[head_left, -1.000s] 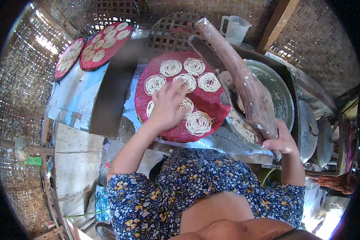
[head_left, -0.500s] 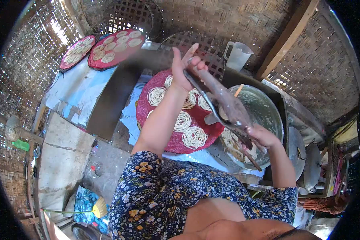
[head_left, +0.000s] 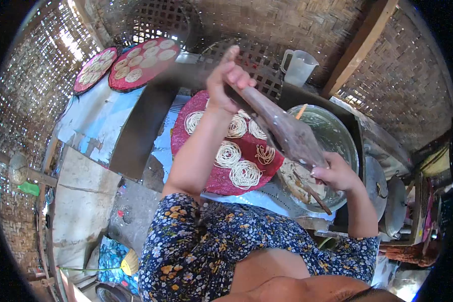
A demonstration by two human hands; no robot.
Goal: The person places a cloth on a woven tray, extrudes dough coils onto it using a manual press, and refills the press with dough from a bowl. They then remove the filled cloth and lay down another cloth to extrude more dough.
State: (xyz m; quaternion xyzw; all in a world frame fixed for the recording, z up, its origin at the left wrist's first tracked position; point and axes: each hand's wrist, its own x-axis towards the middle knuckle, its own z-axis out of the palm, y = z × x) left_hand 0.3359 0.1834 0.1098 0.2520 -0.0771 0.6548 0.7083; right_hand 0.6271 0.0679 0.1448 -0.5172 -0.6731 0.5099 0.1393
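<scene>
A long, batter-smeared wooden noodle press slants between my two hands. My left hand is wrapped round its upper end, index finger pointing out. My right hand grips the lower, wider end, thumb on top. Beneath the press lies a round tray covered in red cloth, with several pale noodle coils on it. A smaller, loose coil of strands sits at its right side, just below the press. The press and my left arm hide part of the tray.
Right of the tray stands a large metal basin with pale dough and a wooden stick. A plastic jug is behind it. Two more red trays of coils are at the back left. Pot lids lean at right.
The press has rolled, so its broad face now shows. A small loose coil has appeared on the tray where the press's pale cylinder was. Both hands keep their hold.
</scene>
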